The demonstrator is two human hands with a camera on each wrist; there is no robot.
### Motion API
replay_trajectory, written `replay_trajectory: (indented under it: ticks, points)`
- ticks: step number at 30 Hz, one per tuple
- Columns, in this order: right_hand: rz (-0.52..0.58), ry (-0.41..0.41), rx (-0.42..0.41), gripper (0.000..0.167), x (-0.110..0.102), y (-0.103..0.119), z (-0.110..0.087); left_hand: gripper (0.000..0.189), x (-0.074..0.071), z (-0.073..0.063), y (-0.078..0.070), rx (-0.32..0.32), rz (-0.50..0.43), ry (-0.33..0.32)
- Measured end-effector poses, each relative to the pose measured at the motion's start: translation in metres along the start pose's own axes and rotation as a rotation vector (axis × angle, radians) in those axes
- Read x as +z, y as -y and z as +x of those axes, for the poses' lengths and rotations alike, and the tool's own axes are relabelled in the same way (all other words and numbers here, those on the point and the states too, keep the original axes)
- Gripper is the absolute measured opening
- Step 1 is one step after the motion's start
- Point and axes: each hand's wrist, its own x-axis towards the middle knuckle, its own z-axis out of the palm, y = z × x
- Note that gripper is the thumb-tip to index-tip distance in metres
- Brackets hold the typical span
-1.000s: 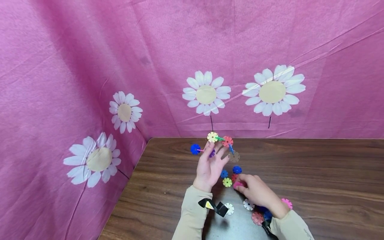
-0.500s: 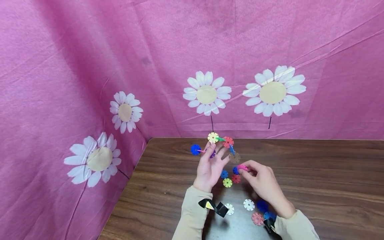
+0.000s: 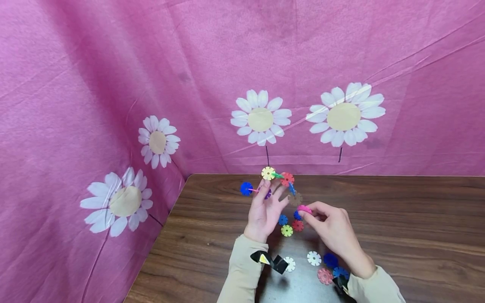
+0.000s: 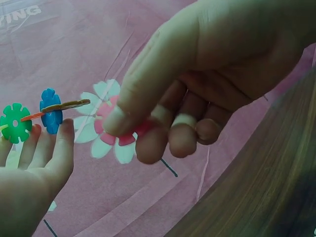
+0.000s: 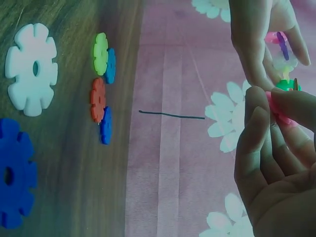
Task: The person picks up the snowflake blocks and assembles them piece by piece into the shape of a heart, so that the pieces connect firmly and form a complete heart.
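Note:
My left hand (image 3: 264, 212) holds up a chain of interlocked notched plastic discs, thumb against it and fingers behind. Along the chain are a yellow disc (image 3: 268, 173), a red disc (image 3: 287, 179), a brownish disc (image 3: 296, 198) at its right end and a blue disc (image 3: 246, 189) at its left. Between thumb and forefinger my right hand (image 3: 335, 229) pinches a loose pink disc (image 3: 304, 209), close below the chain's brownish end. In the left wrist view the right hand's thumb partly covers that pink disc (image 4: 129, 136).
Under the hands lies a small cluster with a lime disc (image 3: 286, 230) and a red disc (image 3: 297, 226). Nearer me are a white disc (image 3: 313, 258), a salmon disc (image 3: 325, 276) and blue discs (image 3: 331, 260). A pink daisy-print cloth (image 3: 212, 84) hangs behind the wooden table (image 3: 417, 219).
My right hand has lifted the pink disc from beside the table cluster, up toward the chain's brownish end. In the last half second it barely moves. My left hand stays put.

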Motion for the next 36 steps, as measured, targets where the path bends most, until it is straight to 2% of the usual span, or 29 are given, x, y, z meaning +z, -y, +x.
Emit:
replay_trajectory:
  ticks: [22, 30, 36]
  points:
    - [-0.025, -0.081, -0.080, 0.009, 0.001, 0.009, -0.002, 0.017, 0.003, 0.002, 0.002, 0.015, 0.008, -0.023]
    - [-0.045, -0.124, -0.143, 0.012, 0.001, 0.012, -0.002, 0.025, 0.006, 0.000, 0.005, -0.013, 0.017, -0.052]
    - [-0.066, -0.171, -0.192, 0.013, 0.003, 0.013, -0.001, 0.029, 0.008, 0.000, 0.005, -0.034, 0.034, -0.046]
